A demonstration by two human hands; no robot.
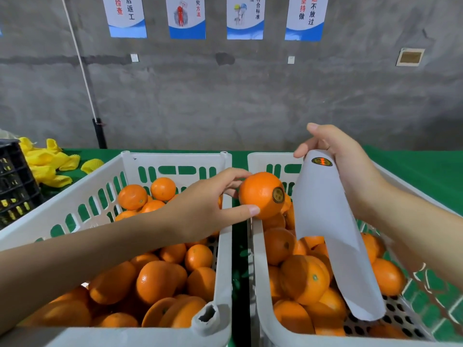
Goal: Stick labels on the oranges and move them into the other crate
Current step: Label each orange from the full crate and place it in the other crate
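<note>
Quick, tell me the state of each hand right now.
Left hand: holding a labelled orange between thumb and fingers.
Right hand: holding the white label sheet by its top end.

— How many crates?
— I count two white crates (172,159) and one black crate (15,181).
— Posters?
— Four posters (186,18) on the wall, and two small white tags (134,57) below them.
— Labels?
— One label (278,195) on the one orange (258,194) in my left hand (208,209), and a second label (322,161) on my one backing strip (330,234). The crated oranges (160,281) and the yellow foam nets (47,164) are too many for me to count.
</note>
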